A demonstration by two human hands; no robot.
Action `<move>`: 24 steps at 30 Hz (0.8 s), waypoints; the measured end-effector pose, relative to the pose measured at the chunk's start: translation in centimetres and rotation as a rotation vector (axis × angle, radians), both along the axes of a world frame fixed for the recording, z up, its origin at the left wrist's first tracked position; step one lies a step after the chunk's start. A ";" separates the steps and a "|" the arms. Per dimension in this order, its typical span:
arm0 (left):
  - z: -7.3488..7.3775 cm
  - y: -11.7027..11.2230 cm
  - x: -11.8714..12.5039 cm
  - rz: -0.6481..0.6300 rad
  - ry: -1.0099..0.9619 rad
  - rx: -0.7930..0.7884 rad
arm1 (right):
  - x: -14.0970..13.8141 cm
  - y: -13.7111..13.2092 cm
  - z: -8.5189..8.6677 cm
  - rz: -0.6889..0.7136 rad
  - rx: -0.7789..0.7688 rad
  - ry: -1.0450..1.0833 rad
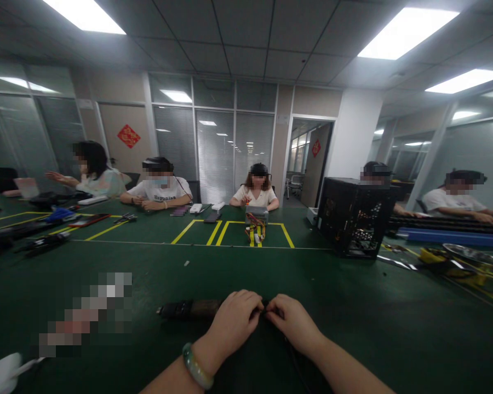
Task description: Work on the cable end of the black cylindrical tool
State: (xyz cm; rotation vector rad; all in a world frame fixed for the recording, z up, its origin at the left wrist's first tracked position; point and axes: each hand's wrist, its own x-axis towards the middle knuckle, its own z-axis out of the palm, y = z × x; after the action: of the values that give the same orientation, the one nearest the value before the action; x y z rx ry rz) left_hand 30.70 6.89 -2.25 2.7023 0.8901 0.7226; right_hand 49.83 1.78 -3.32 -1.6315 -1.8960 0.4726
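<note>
Green tabletop, dark tool, fingers at its right end

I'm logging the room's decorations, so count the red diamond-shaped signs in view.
2: one red sign on the beige panel at left, the other red sign on the open door right of centre. Others may be hidden.

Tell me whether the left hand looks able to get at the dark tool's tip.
Probably yes: the left hand is at the opposite end of the dark tool, and nothing shows blocking the way to the tip. Its fingers look busy beside the right hand and may need freeing first.
</note>
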 end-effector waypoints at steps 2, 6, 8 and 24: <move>0.0 0.0 0.0 0.004 0.004 -0.001 | 0.0 0.0 0.0 0.004 0.001 0.004; 0.0 0.0 0.0 0.020 0.026 -0.008 | 0.0 0.0 0.1 -0.006 -0.005 -0.019; 0.1 0.1 0.0 0.023 0.027 -0.010 | 0.0 0.0 0.0 -0.004 -0.003 -0.023; 0.2 0.2 0.2 -0.009 0.050 -0.008 | 0.2 -0.1 -0.1 -0.002 -0.007 -0.024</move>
State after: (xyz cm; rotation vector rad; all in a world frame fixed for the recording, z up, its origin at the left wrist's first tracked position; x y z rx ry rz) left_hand 30.87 7.12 -2.07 2.7268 0.8895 0.6504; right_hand 50.07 1.73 -3.38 -1.6507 -1.9121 0.4612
